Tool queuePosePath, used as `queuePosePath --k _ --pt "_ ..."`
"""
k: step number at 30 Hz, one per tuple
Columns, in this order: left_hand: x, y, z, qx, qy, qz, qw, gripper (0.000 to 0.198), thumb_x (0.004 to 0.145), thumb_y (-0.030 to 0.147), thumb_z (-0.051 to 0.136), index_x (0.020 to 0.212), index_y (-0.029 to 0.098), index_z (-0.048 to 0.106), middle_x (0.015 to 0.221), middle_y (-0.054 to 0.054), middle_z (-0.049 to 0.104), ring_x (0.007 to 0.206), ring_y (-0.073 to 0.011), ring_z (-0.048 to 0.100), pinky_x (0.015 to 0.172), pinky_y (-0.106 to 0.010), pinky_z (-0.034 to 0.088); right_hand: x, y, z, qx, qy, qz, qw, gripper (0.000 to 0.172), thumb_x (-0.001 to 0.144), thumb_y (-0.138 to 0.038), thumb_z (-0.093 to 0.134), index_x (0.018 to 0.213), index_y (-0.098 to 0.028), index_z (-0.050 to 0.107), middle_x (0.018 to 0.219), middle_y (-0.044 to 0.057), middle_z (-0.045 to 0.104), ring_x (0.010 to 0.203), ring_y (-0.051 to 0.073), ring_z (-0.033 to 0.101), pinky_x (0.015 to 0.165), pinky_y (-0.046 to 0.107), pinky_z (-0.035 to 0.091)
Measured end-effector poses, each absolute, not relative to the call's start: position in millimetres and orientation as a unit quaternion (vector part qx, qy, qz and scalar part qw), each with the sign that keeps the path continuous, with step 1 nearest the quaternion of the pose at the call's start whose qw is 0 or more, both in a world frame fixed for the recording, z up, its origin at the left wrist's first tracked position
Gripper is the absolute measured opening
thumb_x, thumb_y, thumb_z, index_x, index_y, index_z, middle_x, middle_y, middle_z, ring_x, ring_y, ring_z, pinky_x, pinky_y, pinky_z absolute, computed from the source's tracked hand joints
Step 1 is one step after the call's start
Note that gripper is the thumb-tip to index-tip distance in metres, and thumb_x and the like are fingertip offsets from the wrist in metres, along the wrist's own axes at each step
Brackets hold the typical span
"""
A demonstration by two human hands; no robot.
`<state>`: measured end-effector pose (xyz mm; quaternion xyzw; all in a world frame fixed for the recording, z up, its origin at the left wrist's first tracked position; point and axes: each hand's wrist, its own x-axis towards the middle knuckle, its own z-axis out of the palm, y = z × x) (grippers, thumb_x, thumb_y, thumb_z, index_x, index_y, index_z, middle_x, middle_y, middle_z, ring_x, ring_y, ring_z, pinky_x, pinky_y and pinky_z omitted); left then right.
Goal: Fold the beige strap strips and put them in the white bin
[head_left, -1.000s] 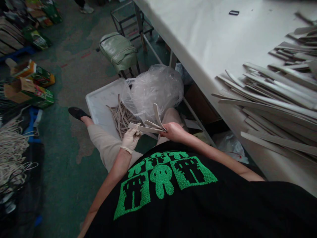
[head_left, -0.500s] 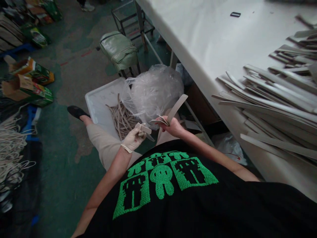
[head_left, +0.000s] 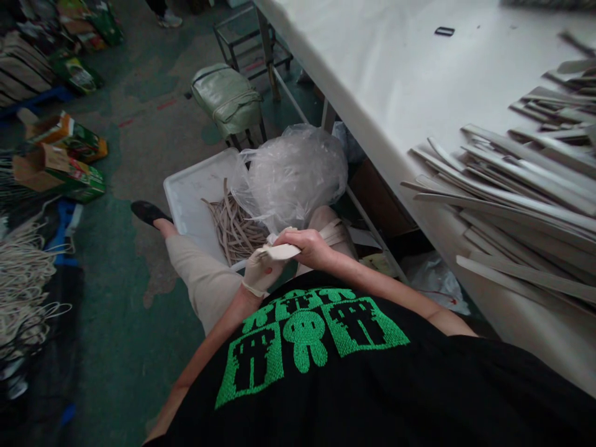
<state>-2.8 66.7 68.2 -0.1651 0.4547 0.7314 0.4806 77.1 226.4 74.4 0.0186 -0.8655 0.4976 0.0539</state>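
My left hand [head_left: 264, 270], in a pale thin glove, is closed on a beige strap [head_left: 283, 251] in front of my lap. Bare and closed, my right hand [head_left: 310, 247] meets it from the right and grips the same strap; its fingertips are partly hidden. Flat beige strips [head_left: 333, 232] show just behind the right hand, over my right thigh. Beyond the hands, a white plastic bin [head_left: 189, 198] holds a heap of narrow beige strips [head_left: 235, 226]. A clear plastic bag [head_left: 298, 177] bulges over the bin's right side.
On the white table [head_left: 372, 68] to my right lie piles of long beige straps [head_left: 516, 174] and a small dark buckle-like piece [head_left: 444, 31]. A green wrapped stool [head_left: 227, 99] stands ahead. Open cartons [head_left: 60, 171] and bundled cords [head_left: 28, 279] are on the left.
My right hand has moved left and turned over to meet my left hand at the strap. The strips that stood up from it now show behind it, over the thigh.
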Motion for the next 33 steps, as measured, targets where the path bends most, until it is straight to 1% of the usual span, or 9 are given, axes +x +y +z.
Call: queuePosePath --k 4,7,10,14,17,20,23,28,33 --pt "2 75 75 -0.132 0.354 0.765 0.522 0.031 0.085 0.038 0.061 0.103 0.014 0.07 0.11 -0.015 0.071 0.114 -0.0311 0.064 0.094 -0.046 0.055 83 230 78 -0.062 -0.82 0.568 0.037 0.015 0.089 -0.022 0.065 0.098 -0.015 0.074 0.085 0.003 0.07 0.075 0.012 0.065 0.067 0.018 0.046" --pt "-15 71 58 -0.189 0.328 0.768 0.516 0.044 0.092 0.048 0.054 0.115 0.013 0.067 0.115 -0.017 0.071 0.115 -0.0293 0.065 0.093 -0.044 0.056 97 236 90 -0.093 -0.723 0.685 0.022 0.03 0.09 -0.042 0.066 0.088 -0.013 0.072 0.075 0.003 0.067 0.057 0.009 0.057 0.056 0.019 0.046" --pt "-55 58 34 -0.306 0.366 0.777 0.411 0.046 0.102 0.043 0.041 0.12 0.007 0.063 0.097 -0.016 0.074 0.096 -0.0207 0.071 0.087 -0.033 0.057 120 245 108 -0.098 -0.648 0.755 -0.028 0.036 0.085 -0.049 0.071 0.088 -0.013 0.069 0.084 0.005 0.07 0.053 0.008 0.055 0.052 0.02 0.046" --pt "-117 43 30 -0.348 0.421 0.802 0.241 0.04 0.107 0.026 0.026 0.122 0.013 0.062 0.07 -0.001 0.068 0.061 -0.0066 0.064 0.072 -0.017 0.052 150 255 119 -0.098 -0.609 0.776 -0.135 0.035 0.083 -0.05 0.073 0.088 -0.015 0.068 0.086 0.006 0.072 0.052 0.007 0.052 0.049 0.019 0.043" --pt "-131 42 47 -0.301 0.432 0.824 0.206 0.032 0.106 0.022 0.036 0.119 0.021 0.065 0.069 0.004 0.066 0.051 -0.003 0.056 0.063 -0.012 0.048 154 253 113 -0.104 -0.577 0.79 -0.18 0.04 0.082 -0.053 0.075 0.089 -0.014 0.068 0.085 0.008 0.072 0.053 0.008 0.053 0.048 0.019 0.042" --pt "-108 47 60 -0.165 0.479 0.821 0.262 0.022 0.095 0.024 0.063 0.114 0.022 0.072 0.069 0.003 0.065 0.052 -0.0055 0.054 0.058 -0.015 0.047 136 247 104 -0.089 -0.559 0.812 -0.142 0.045 0.081 -0.057 0.075 0.088 -0.013 0.068 0.083 0.007 0.07 0.051 0.007 0.052 0.047 0.019 0.041" --pt "-69 51 61 -0.003 0.525 0.774 0.353 0.039 0.08 0.035 0.081 0.115 0.02 0.074 0.068 0.001 0.063 0.053 -0.0074 0.053 0.057 -0.018 0.048 106 245 97 -0.097 -0.534 0.838 -0.05 0.053 0.08 -0.06 0.075 0.098 -0.01 0.07 0.067 0.002 0.063 0.05 0.007 0.051 0.051 0.019 0.044" --pt "-26 43 51 0.069 0.584 0.67 0.454 0.051 0.077 0.049 0.082 0.117 0.018 0.075 0.065 -0.001 0.063 0.054 -0.0087 0.053 0.054 -0.018 0.044 65 255 90 -0.14 -0.456 0.877 0.05 0.074 0.072 -0.058 0.082 0.127 -0.01 0.065 0.061 -0.004 0.056 0.048 0.006 0.046 0.055 0.021 0.05" --pt "-19 33 44 0.138 0.619 0.594 0.495 0.051 0.078 0.055 0.079 0.113 0.017 0.077 0.068 -0.005 0.068 0.054 -0.0118 0.057 0.055 -0.021 0.045 52 272 90 -0.152 -0.434 0.885 0.07 0.071 0.065 -0.056 0.087 0.117 -0.013 0.067 0.077 0.0 0.064 0.05 0.005 0.045 0.054 0.021 0.053"
